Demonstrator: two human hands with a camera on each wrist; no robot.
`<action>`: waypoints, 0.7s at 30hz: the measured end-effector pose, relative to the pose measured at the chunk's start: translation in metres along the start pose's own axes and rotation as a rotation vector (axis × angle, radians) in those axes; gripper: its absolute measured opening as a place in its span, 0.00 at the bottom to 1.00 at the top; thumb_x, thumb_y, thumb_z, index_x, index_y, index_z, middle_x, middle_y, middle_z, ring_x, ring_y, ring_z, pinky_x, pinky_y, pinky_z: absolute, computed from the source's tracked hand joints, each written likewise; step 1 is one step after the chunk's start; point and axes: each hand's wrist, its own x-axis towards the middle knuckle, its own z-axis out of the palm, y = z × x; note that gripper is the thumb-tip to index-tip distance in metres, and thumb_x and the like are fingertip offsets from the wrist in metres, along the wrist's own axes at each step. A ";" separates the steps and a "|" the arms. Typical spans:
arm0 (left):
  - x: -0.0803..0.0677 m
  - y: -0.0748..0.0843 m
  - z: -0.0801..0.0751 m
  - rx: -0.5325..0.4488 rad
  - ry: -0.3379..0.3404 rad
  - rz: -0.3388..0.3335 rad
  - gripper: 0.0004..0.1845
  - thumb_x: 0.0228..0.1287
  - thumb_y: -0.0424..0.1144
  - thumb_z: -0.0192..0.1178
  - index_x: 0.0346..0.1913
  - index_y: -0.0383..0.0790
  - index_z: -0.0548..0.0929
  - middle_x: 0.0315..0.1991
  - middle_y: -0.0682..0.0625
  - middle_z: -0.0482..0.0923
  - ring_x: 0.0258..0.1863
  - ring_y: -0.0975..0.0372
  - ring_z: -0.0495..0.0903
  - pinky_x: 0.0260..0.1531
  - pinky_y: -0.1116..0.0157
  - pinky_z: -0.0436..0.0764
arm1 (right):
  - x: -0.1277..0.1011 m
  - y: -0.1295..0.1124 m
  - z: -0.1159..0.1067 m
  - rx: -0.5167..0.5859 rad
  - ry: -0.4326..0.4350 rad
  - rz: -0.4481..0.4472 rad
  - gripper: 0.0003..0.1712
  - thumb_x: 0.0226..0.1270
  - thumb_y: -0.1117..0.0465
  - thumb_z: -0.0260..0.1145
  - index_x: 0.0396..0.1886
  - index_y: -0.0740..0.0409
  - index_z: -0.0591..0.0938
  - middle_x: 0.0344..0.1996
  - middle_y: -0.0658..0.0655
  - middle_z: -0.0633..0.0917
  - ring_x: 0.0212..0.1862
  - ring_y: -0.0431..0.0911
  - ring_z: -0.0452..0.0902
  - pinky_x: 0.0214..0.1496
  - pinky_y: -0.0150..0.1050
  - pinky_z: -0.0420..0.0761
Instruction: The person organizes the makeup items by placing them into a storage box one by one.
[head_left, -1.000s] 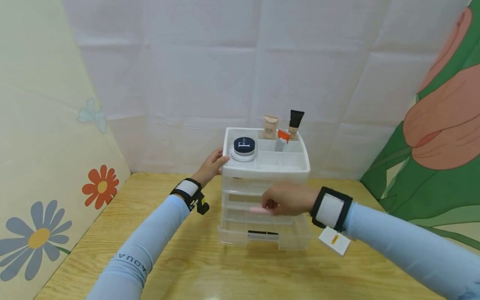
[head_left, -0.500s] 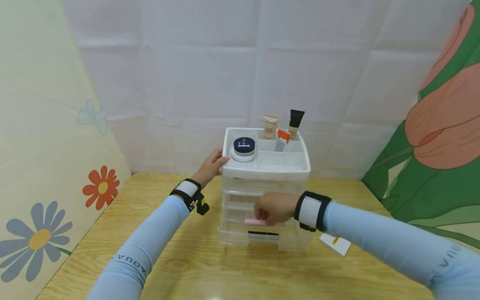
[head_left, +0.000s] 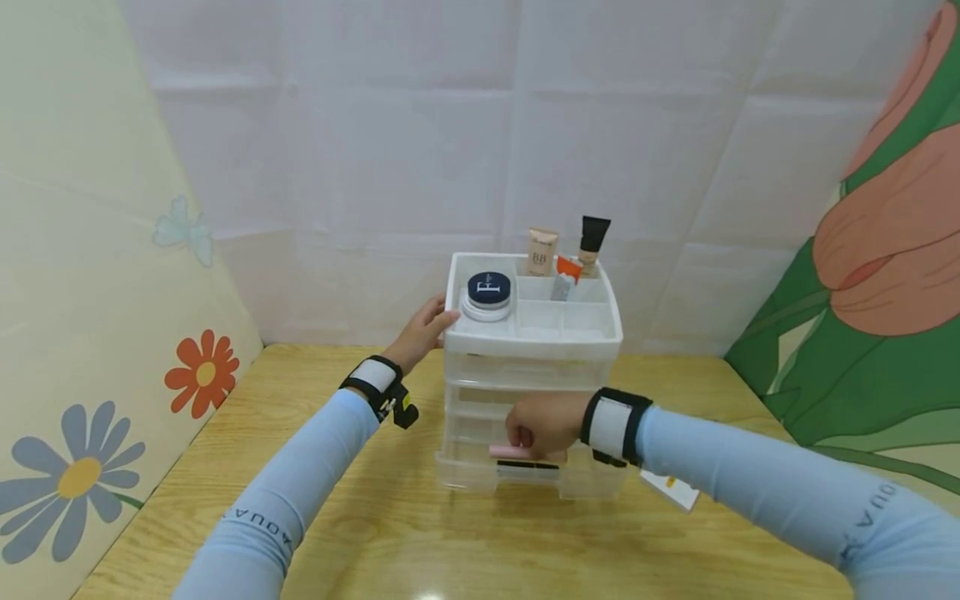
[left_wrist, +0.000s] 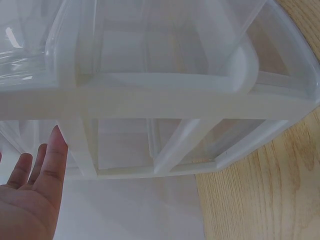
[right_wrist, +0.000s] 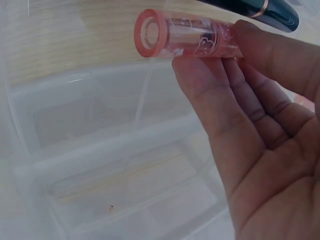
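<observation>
My right hand (head_left: 547, 423) pinches a pink cosmetic tube (right_wrist: 187, 34) between thumb and fingers, low over the pulled-out bottom drawer (head_left: 465, 477). The tube lies level across the drawer, its left end showing past my fingers. Just in front of it, a slim black tube with a gold band (head_left: 527, 465) lies in the drawer. My left hand (head_left: 420, 333) rests against the left side of the white and clear drawer organizer (head_left: 532, 343), its fingers extended along the frame (left_wrist: 65, 102) in the left wrist view.
On the organizer's top are a dark-lidded round jar (head_left: 489, 288), a beige BB tube (head_left: 542, 252), a black-capped tube (head_left: 594, 237) and an orange-capped tube (head_left: 567, 271). A small white box (head_left: 678, 492) lies on the wooden table (head_left: 360, 533), partly behind the right wrist.
My right hand has moved down and slightly left with the pink tube, from in front of the middle drawers to close over the bottom drawer. The left hand stays in place.
</observation>
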 end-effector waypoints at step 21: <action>-0.010 0.016 0.006 0.025 -0.007 -0.011 0.27 0.66 0.40 0.41 0.65 0.34 0.53 0.60 0.36 0.58 0.51 0.49 0.67 0.47 0.51 0.70 | -0.006 0.000 0.000 0.035 -0.011 0.000 0.08 0.49 0.64 0.67 0.28 0.47 0.78 0.25 0.43 0.76 0.30 0.38 0.70 0.33 0.33 0.73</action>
